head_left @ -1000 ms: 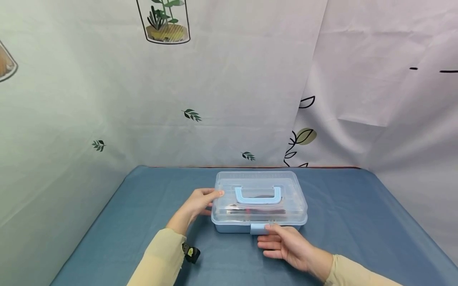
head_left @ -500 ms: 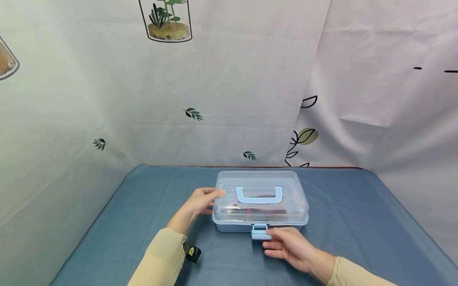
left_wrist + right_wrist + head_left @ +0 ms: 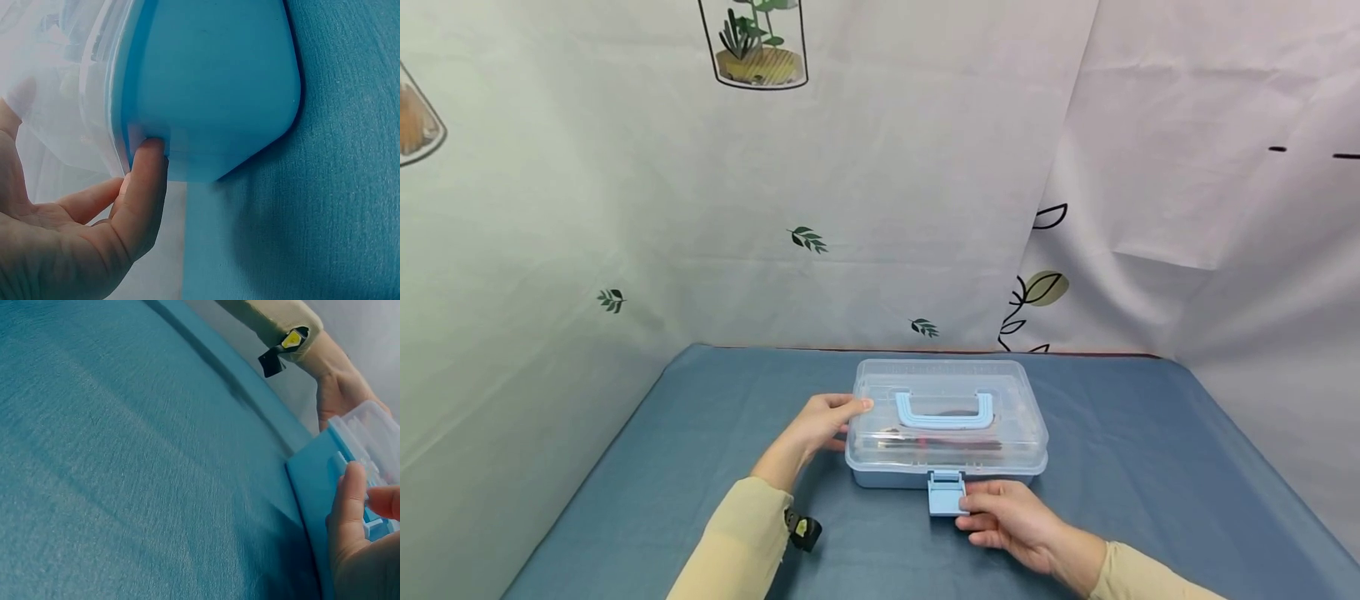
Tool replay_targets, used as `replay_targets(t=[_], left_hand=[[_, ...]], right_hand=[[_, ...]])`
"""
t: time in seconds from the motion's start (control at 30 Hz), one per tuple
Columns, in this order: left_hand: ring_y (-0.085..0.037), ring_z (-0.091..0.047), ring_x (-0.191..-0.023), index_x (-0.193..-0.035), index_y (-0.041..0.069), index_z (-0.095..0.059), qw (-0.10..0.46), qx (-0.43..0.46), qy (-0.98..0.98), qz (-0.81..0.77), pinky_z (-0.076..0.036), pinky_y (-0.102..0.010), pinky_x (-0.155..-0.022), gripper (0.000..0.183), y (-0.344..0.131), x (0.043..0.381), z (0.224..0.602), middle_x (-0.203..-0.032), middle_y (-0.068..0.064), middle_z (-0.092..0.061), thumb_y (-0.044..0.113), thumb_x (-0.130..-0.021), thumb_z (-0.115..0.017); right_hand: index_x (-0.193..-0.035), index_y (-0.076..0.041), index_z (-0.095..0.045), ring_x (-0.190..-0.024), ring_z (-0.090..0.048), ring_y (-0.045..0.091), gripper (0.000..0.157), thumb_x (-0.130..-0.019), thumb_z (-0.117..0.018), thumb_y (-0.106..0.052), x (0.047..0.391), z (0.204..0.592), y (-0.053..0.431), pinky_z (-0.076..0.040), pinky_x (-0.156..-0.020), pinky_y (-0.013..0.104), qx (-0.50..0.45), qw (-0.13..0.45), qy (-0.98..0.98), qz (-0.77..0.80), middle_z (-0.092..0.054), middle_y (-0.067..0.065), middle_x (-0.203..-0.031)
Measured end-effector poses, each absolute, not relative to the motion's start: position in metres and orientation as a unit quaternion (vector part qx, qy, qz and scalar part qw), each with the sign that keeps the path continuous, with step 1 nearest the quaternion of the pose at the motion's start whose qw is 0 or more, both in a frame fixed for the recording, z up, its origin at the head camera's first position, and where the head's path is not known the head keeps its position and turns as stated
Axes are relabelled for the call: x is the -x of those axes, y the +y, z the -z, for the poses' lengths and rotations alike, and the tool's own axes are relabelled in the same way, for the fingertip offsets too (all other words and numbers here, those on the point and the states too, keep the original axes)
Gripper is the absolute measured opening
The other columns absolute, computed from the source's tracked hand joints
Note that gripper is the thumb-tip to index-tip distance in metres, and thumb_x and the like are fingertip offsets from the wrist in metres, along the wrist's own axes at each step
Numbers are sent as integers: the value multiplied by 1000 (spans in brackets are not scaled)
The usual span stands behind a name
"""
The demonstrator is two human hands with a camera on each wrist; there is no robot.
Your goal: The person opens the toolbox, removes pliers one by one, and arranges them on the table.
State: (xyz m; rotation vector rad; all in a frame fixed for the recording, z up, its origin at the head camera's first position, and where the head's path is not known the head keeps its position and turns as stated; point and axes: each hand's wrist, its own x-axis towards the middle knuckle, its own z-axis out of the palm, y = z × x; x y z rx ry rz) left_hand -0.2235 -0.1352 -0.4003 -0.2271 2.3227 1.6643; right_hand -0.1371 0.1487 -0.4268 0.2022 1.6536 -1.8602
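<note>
Right hand [image 3: 1015,525]: pinches the blue latch [image 3: 947,499] by its right edge, with thumb in front and fingertips drawn narrow.
Left hand [image 3: 820,422]: grips the box [image 3: 887,480] by its left end, with thumb on the clear lid [image 3: 876,404].
Left wrist view: shows a fingertip [image 3: 150,147] pressed to the blue end wall, just below the rim, largely hidden from the head view.
Right wrist view: shows the box's near side with the left hand beyond.
Latch: juts out toward the near side, just below the lid's rim.
Box: sits on the blue cloth [image 3: 1135,467], around the middle and nearer the far edge.
Room: stretches along the cloth to left and right, with a narrower strip behind the box.
Near side: crossed by both forearms.
Lid top: carries a blue handle [image 3: 945,422], lying flat.
Inside: holds dark slender items [image 3: 936,443], blurred through plastic.
Backdrop [image 3: 917,167]: rises white and leaf-printed past the far edge, flanking left and right.
Left wrist: wears a black device [image 3: 803,531].
</note>
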Motion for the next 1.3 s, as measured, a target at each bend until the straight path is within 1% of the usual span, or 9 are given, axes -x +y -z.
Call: replay_targets(t=[0.1,0.17,0.33,0.53,0.7,1.1,1.3], left_hand=[[-29,-58,-108,-136,0,-47,136,77,803,-575,-57,-40,-77,84,-135,223,401,-129,-17,-55,54,-77,-70],[-29,-58,-107,-136,0,-47,133,77,805,-574,-57,-40,-77,84,-135,223,401,-129,-17,-56,55,-77,-70],[-29,-58,-107,-137,1,-47,130,76,807,-571,-57,-39,-77,85,-135,223,400,-129,-17,-56,56,-76,-70],[-28,-58,-107,-136,1,-47,132,78,806,-571,-57,-39,-77,85,-135,224,401,-128,-17,-56,56,-76,-70],[-28,-58,-107,-136,1,-47,133,80,808,-568,-57,-39,-77,87,-135,225,401,-128,-17,-56,58,-75,-70],[-28,-58,-107,-136,1,-47,132,81,808,-568,-57,-39,-77,86,-134,224,402,-128,-17,-56,57,-75,-70],[-29,-58,-107,-137,1,-46,131,81,809,-568,-57,-39,-77,87,-134,223,402,-129,-17,-55,57,-75,-70]], right_hand=[[-135,20,-28,-80,-68,12,67,-87,-64,-11,136,428,151,-58,-68,27,-63,321,640,695,-67,9,-96],[-134,19,-33,-80,-67,12,66,-86,-65,-12,136,428,152,-58,-68,29,-46,320,658,680,-67,10,-98],[-128,17,-44,-75,-66,12,57,-84,-64,-13,134,427,154,-58,-61,29,-2,298,708,640,-67,10,-95],[-124,16,-49,-72,-66,12,49,-85,-62,-12,133,420,154,-58,-58,29,8,281,735,616,-67,10,-93],[-121,13,-52,-72,-66,12,45,-86,-61,-13,133,415,156,-58,-58,29,9,281,737,614,-66,11,-94],[-126,12,-52,-73,-67,12,46,-89,-58,-15,133,412,158,-58,-59,29,7,304,734,607,-65,14,-103],[-126,13,-51,-74,-66,12,48,-90,-60,-17,135,413,158,-58,-58,29,24,303,742,597,-67,11,-98]])
